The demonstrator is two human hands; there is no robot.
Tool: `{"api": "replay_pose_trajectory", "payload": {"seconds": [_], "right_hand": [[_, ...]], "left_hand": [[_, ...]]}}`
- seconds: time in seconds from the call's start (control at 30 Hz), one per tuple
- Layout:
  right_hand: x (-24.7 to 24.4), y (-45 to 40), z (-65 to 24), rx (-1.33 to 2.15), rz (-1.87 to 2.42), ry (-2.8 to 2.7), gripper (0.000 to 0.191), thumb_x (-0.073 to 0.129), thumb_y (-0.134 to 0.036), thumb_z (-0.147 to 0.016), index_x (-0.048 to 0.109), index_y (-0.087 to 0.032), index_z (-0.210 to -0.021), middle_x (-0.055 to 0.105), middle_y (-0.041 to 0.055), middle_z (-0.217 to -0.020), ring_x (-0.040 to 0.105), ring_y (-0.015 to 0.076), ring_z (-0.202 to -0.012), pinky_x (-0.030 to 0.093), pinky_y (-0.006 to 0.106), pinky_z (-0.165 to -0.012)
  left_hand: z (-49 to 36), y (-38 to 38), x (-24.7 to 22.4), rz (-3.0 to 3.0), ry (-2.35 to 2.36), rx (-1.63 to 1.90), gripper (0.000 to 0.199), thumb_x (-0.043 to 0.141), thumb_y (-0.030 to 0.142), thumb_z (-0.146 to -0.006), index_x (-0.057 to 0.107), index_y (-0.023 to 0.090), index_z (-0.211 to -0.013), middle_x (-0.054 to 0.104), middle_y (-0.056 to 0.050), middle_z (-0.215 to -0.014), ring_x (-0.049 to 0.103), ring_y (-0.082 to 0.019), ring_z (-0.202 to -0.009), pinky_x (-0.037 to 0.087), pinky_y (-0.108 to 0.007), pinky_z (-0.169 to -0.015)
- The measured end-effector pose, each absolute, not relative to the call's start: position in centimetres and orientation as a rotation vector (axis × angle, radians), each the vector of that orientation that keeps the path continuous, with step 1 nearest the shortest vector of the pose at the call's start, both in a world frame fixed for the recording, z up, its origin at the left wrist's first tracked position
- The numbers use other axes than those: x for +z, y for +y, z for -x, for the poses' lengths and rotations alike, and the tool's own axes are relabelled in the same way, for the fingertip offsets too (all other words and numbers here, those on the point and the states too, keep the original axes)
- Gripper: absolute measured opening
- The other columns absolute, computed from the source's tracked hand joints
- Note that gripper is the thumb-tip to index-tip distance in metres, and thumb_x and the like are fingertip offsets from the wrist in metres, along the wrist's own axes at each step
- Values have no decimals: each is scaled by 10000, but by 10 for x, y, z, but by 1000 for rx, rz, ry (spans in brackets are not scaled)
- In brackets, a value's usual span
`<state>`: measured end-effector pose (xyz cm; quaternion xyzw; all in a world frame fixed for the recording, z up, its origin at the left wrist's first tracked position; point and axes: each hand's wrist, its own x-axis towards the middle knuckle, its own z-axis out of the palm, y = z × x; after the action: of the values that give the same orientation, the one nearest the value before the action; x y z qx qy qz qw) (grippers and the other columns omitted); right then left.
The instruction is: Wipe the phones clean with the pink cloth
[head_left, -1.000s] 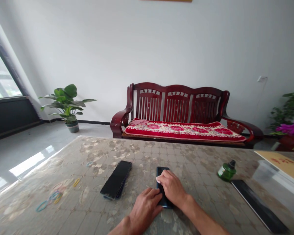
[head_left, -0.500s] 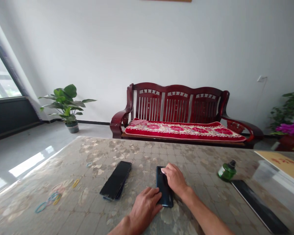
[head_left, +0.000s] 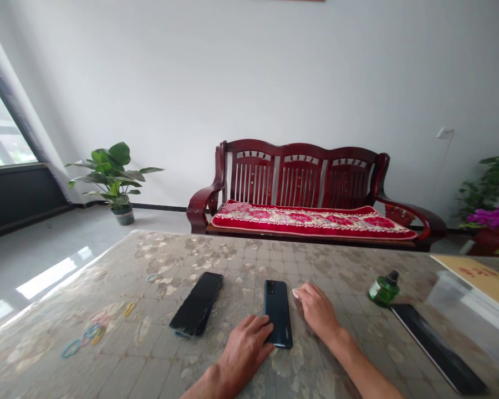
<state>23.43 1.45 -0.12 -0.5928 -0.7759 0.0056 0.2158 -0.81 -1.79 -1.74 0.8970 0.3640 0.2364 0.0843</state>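
While left fingers (head_left: 261,325), together, touch phone (head_left: 279,316) | right fingers (head_left: 306,293) alongside pinch white wad (head_left: 295,293), seemingly

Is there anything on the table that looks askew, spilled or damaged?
Left of the left hand, the black phone sits askew on a dark blue item, their edges not lining up; coloured bands lie scattered farther left. I see no spill; fine damage cannot be told.

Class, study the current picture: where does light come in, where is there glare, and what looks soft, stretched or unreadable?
In the head view, daylight comes through the washed-out window at left; in the head view, glare whitens patches of the floor; in the head view, the bands look soft, the frame edges lean from wide-angle stretch, and the marking on the blue phone is too small to read.
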Motion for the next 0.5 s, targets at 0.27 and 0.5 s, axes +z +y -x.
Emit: {"api": "replay_pose_trajectory", "payload": {"seconds": [0.27, 0.5], "right_hand": [[4, -8, -221, 24, 1605, -2042, 455, 448, -28, -809, 672, -241, -1143, 666, 74, -1167, 583, 230, -1117, 433, 352, -982], [-27, -16, -198, 371, 1688, -1799, 458, 481, -116, -774, 635, -215, -1194, 691, 105, -1132, 676, 233, -982, 523, 340, -857]], "left_hand": [[9, -13, -27, -2555, 1186, 841, 357, 533, 245, -959, 556, 202, -1312, 611, -99, -1309, 600, -239, -1177, 507, -384, -1018], [6, -7, -23, -2394, 1272, 761, 441, 412, 139, -923, 529, 188, -1345, 636, -105, -1251, 616, -214, -1144, 490, -344, -1010]]}}
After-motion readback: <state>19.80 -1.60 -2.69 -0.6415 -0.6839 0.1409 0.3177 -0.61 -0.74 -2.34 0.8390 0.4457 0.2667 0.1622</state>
